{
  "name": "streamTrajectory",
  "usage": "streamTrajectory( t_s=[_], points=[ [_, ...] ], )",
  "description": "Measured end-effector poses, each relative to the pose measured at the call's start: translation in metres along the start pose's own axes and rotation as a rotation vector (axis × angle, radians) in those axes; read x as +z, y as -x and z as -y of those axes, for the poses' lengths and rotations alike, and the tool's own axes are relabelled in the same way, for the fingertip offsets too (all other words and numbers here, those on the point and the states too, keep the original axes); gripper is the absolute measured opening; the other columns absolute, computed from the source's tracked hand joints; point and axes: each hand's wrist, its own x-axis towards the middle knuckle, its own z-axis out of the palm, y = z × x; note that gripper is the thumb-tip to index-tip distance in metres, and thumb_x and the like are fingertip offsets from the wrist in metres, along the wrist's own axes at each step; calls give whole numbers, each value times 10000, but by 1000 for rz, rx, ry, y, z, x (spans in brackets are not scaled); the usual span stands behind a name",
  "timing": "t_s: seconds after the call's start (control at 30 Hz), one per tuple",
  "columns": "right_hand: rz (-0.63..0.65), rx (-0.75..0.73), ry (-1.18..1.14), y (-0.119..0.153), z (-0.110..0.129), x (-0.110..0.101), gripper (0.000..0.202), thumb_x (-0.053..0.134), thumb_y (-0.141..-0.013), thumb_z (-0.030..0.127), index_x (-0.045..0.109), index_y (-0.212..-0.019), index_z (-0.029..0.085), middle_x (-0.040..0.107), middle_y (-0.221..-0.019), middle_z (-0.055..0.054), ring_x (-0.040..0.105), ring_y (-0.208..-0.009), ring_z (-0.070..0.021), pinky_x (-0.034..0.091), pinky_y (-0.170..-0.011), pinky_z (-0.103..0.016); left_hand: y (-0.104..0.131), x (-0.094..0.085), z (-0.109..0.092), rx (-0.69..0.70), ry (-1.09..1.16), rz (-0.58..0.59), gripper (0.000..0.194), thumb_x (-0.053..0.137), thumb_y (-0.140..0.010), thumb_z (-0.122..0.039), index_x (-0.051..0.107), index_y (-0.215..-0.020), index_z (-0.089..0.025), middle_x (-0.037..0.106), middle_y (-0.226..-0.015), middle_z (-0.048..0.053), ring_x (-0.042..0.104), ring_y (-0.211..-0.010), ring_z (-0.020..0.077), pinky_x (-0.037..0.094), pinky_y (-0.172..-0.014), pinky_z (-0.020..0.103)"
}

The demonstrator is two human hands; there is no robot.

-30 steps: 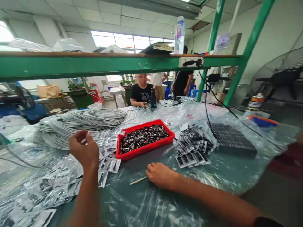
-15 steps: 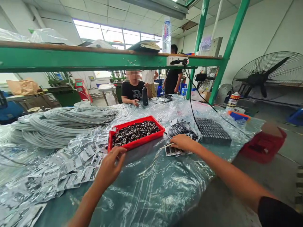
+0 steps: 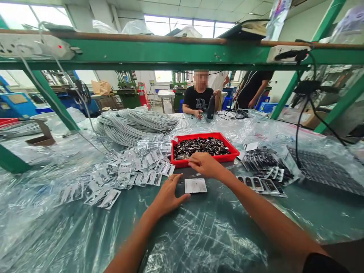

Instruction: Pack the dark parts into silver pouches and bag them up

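A red tray (image 3: 204,161) full of small dark metal-like pieces sits on the plastic-covered table. My right hand (image 3: 205,165) is at its front edge, fingers bent together; whatever they may hold is too small to make out. A white card (image 3: 196,185) lies flat in front of the tray. Just left of that card, my left hand (image 3: 171,192) rests with thumb and fingers apart, holding nothing. Many silvery packets (image 3: 125,170) spread to the left. More packets with dark pieces (image 3: 258,184) are piled at the right.
Behind the packets lies a coil of grey cable (image 3: 133,125). A dark grid-like block (image 3: 327,170) stands at the right, with black cables hanging near it. A green shelf beam (image 3: 170,53) crosses above. Across the table sits a person (image 3: 200,98) with a dark bottle (image 3: 211,108).
The view has turned left. My right hand has moved from the right-hand packets to the tray's front edge. The white card now lies between my hands, and my left hand has opened wider beside it.
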Motion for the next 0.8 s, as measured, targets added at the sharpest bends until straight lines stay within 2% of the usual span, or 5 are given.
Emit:
streamTrajectory(
  t_s=[0.1, 0.27, 0.5, 0.67, 0.8],
  points=[
    [-170, 176, -508, -2, -2, 4, 375, 509, -920, 471, 579, -698, 177, 485, -586, 24, 411, -494, -105, 324, -503, -240, -5, 7, 6, 15, -38, 64, 717, 695, -782, -416, 439, -1420, -215, 484, -1434, 139, 450, -1337, 322, 374, -1122, 481],
    [42, 413, -1284, -1, -7, 36, 602, 467, -833, 732, 499, -570, 192, 295, -438, 73, 253, -364, -72, 194, -398, -226, -16, 20, 3, 34, -127, 119, 528, 725, -775, -404, 601, -1227, -161, 619, -1163, 126, 574, -1124, 295, 464, -997, 444],
    [-184, 414, -1432, 3, 4, 87, 559, 613, -766, 615, 381, -468, 203, 220, -420, 92, 145, -359, -44, 108, -381, -224, -12, 32, -18, -138, -154, 12, 411, 774, -688, -423, 647, -984, -169, 629, -991, 81, 624, -961, 265, 487, -863, 383],
    [-334, 375, -1408, 5, 14, 100, 481, 588, -761, 487, 342, -449, 215, 229, -407, 83, 179, -362, -52, 144, -384, -231, -14, 32, -20, -178, -125, 2, 293, 746, -682, -342, 642, -892, -166, 623, -903, 63, 624, -870, 242, 474, -764, 331],
    [-311, 385, -1362, 11, 17, 102, 450, 549, -764, 438, 334, -436, 219, 253, -397, 73, 214, -354, -54, 153, -381, -232, -14, 30, -16, -169, -69, 5, 250, 727, -693, -316, 648, -883, -175, 620, -896, 54, 621, -844, 224, 462, -746, 311]
  ],
)
